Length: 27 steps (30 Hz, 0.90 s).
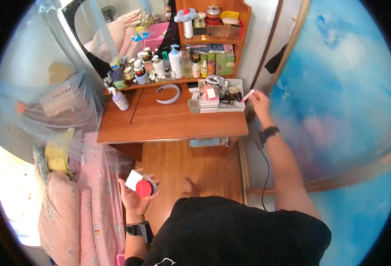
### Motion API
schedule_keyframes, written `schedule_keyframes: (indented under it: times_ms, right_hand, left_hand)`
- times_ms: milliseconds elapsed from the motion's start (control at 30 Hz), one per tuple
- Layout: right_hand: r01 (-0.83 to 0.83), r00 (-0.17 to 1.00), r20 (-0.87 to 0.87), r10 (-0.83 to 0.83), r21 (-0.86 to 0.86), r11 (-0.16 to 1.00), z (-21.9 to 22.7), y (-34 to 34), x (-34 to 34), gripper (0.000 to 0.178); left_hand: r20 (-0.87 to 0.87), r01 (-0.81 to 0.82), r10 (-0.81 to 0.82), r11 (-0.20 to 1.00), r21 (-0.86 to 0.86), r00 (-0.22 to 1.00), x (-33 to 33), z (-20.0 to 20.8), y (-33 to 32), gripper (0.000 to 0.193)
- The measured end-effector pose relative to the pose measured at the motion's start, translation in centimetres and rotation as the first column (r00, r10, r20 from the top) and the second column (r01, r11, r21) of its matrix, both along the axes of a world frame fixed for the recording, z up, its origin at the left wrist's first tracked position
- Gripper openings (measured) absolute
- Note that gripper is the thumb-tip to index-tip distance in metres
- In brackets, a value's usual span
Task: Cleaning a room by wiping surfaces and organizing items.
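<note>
In my left hand (134,201), palm up with the fingers curled round, are a small jar with a red lid (144,188) and a white square-edged piece (134,179) that I cannot name. My right hand (260,105) pinches a slim white stick with a pinkish end (248,95) beside the desk's right edge. Just left of that stick stands a white organizer box (236,106) on the desk, with cables, a pink-filled section and dark small items inside. A pale cup (193,105) stands next to the box.
The wooden desk (173,126) also holds a padded headband (177,94) and a lilac pump bottle (120,101). Bottles and jars crowd its shelf below a mirror (115,26). A pink bed (102,199) is at left, a blue curtain (337,97) at right. A black cable (266,168) hangs by the wall.
</note>
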State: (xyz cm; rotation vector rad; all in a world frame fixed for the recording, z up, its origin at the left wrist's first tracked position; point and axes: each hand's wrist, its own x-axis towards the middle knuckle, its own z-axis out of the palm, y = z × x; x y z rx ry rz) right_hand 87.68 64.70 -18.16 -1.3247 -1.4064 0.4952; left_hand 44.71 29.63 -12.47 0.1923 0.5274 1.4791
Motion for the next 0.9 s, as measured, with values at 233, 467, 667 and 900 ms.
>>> schedule_keyframes:
  times_ms: [233, 467, 667, 900]
  right_hand:
    - [0.095, 0.965, 0.245, -0.09, -0.01, 0.995, -3.5, 14.8, -3.6, 0.019]
    - [-0.015, 0.92, 0.375, 0.11, -0.246, 0.969, -6.6, 20.5, -3.9, 0.027]
    - [-0.071, 0.94, 0.318, 0.127, -0.182, 0.981, -7.2, 19.8, -2.5, 0.021]
    - [-0.293, 0.9, 0.102, 0.423, -0.575, 0.764, -10.1, 9.3, -2.8, 0.013]
  left_hand:
    - [-0.039, -0.029, 0.027, 0.999, -0.04, 0.999, -4.3, -0.4, 12.1, 0.074]
    - [-0.096, 0.026, -0.035, 0.995, -0.096, 0.995, -5.6, 0.3, 22.5, 0.073]
    - [-0.128, 0.051, -0.065, 0.993, -0.107, 0.99, -4.3, -0.4, 27.1, 0.074]
    - [-0.054, -0.034, 0.028, 0.992, -0.12, 0.998, -0.3, -2.9, 28.3, 0.073]
